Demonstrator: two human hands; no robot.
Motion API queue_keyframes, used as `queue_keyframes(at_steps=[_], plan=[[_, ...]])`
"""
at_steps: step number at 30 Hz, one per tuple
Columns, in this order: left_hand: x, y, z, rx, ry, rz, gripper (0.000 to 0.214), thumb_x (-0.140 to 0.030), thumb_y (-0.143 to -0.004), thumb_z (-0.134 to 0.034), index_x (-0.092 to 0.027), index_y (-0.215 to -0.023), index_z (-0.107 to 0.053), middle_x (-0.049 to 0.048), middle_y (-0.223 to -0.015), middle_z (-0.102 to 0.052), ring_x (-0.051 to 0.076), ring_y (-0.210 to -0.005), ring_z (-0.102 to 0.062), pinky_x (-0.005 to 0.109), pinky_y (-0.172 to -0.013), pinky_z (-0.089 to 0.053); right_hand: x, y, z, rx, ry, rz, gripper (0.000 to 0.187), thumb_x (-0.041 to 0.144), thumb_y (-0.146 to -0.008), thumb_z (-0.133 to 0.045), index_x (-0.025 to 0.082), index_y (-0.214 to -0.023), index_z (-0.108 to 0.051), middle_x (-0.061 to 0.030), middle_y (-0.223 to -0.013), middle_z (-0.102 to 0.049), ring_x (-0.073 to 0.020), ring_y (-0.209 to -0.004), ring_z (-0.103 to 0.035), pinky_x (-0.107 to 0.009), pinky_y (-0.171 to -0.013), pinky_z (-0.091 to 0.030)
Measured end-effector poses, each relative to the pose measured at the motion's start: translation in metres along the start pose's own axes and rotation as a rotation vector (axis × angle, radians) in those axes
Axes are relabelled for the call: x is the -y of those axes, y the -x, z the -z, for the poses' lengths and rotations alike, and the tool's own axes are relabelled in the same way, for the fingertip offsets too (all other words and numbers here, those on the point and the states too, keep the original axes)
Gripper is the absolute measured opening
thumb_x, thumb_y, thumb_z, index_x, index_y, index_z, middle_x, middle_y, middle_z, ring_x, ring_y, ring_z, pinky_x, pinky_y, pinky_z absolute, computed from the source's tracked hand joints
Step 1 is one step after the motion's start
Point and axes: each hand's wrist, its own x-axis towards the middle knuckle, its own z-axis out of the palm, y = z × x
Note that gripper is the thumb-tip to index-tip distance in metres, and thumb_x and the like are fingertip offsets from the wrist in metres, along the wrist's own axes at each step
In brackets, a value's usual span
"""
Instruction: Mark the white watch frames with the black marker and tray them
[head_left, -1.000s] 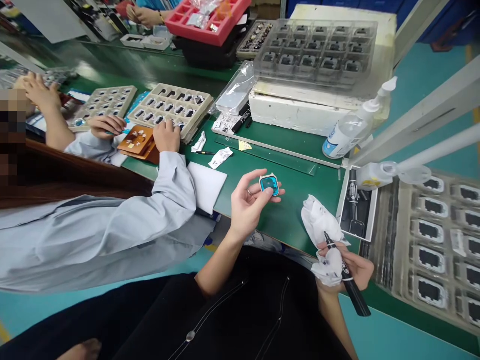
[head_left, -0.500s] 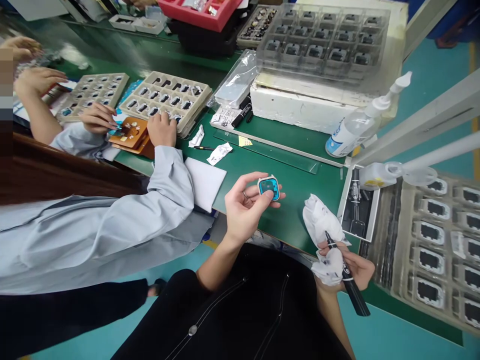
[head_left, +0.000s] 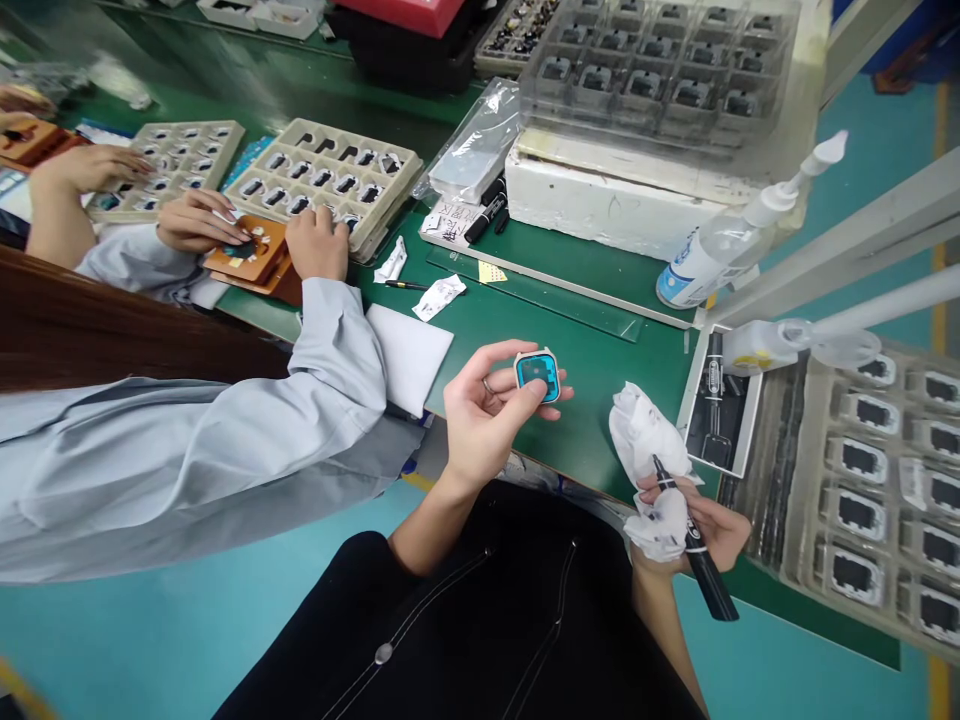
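My left hand (head_left: 484, 410) pinches a small square part with a teal face (head_left: 538, 374) between thumb and fingers, above the green table (head_left: 592, 330). My right hand (head_left: 701, 530) is closed round a black marker pen (head_left: 694, 555) and a crumpled white cloth (head_left: 646, 460), low at the table's near edge. The pen's tip points up into the cloth. The two hands are a hand's width apart.
A person in a grey sleeve (head_left: 330, 370) works at my left over an orange fixture (head_left: 251, 255) and beige part trays (head_left: 330, 180). A pump bottle (head_left: 724, 245), a white foam block (head_left: 607, 205) under clear trays, and clear trays of parts (head_left: 877, 480) lie around.
The view has tipped slightly down and left. My hands hold the same things in nearly the same places. The person at my left has shifted both hands on the orange fixture.
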Motion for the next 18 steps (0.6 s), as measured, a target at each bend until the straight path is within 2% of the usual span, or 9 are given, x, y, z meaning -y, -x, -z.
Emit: queue_keyframes(at_steps=[6,12,18], plan=[[-0.004,0.001,0.001,-0.002,0.002,0.024,0.038,-0.04,-0.094,-0.103,-0.024,-0.123,-0.084,0.004,-0.096,-0.093,0.029,-0.084,-0.095,0.031,-0.061,-0.076,-0.007,0.001,0.008,0.031,-0.006,0.01,0.027,0.039,-0.11,-0.09,0.017,-0.117,-0.077,0.0021,-0.091,-0.079,-0.015,-0.079,-0.079,-0.032,-0.076,-0.073],[-0.004,0.004,0.001,0.02,0.0,-0.028,0.033,-0.034,-0.099,-0.1,-0.025,-0.126,-0.083,0.0032,-0.102,-0.094,0.027,-0.088,-0.095,0.029,-0.066,-0.078,-0.006,0.002,0.012,0.055,0.004,-0.01,0.028,0.04,-0.109,-0.09,0.017,-0.118,-0.077,0.0011,-0.094,-0.079,-0.0157,-0.082,-0.08,-0.031,-0.075,-0.072],[-0.002,0.004,0.001,0.018,-0.04,-0.04,0.035,-0.037,-0.1,-0.1,-0.025,-0.127,-0.081,0.004,-0.103,-0.094,0.028,-0.09,-0.095,0.031,-0.066,-0.078,-0.005,0.003,0.013,0.043,0.042,-0.056,0.032,0.044,-0.107,-0.092,0.016,-0.107,-0.077,0.0025,-0.087,-0.078,-0.0137,-0.075,-0.077,-0.029,-0.072,-0.07]])
